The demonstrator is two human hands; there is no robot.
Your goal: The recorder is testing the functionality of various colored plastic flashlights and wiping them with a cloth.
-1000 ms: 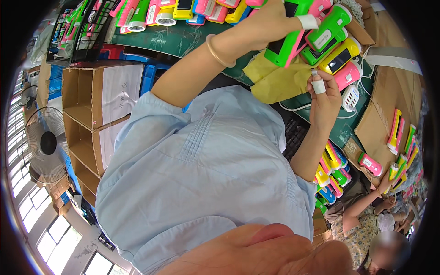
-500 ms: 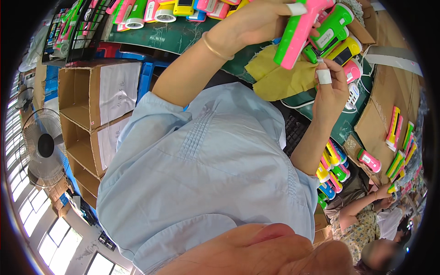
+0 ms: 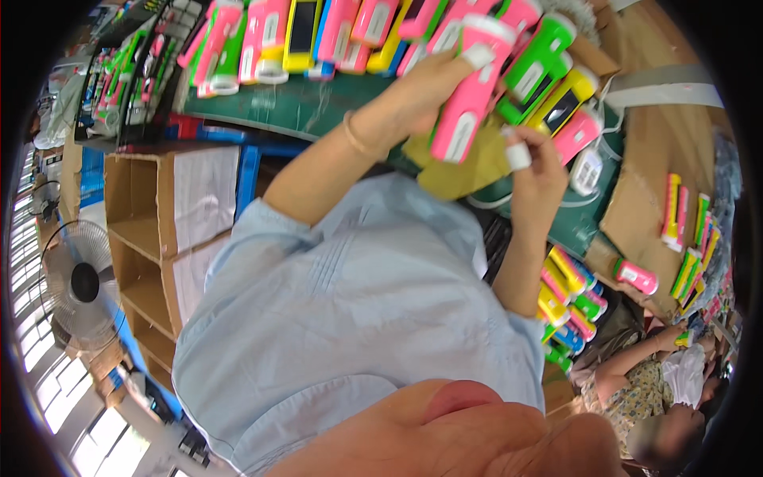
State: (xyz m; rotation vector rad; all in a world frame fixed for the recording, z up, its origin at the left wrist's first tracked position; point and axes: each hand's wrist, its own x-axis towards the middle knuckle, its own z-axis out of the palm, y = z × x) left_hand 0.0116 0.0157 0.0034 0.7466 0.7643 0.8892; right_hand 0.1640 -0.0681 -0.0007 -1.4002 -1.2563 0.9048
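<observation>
My left hand (image 3: 425, 89), with white tape round a finger, is closed round a pink flashlight (image 3: 470, 107) that has a green side. The flashlight slants over a yellow-olive cloth (image 3: 465, 176) lying on the green tabletop. Just right of the cloth, my right hand (image 3: 542, 171) has its fingers drawn together, one of them wrapped in white tape. Whatever its fingertips hold, if anything, is too small to make out. Beyond it lie a green flashlight (image 3: 542, 57), a yellow one (image 3: 566, 102) with a dark panel and a pink one (image 3: 579, 137).
Several colourful flashlights (image 3: 342, 32) line the far side of the green table (image 3: 270, 107). A black wire rack (image 3: 131, 71) stands far left, above cardboard compartments (image 3: 135, 191) and a fan (image 3: 83, 282). More flashlights (image 3: 568, 306) are stacked at right, where another person (image 3: 636, 389) works.
The held flashlight has shifted down and left and turned, so its pink face with a white label now shows. My right hand has moved slightly left and lower. The whole view has shifted.
</observation>
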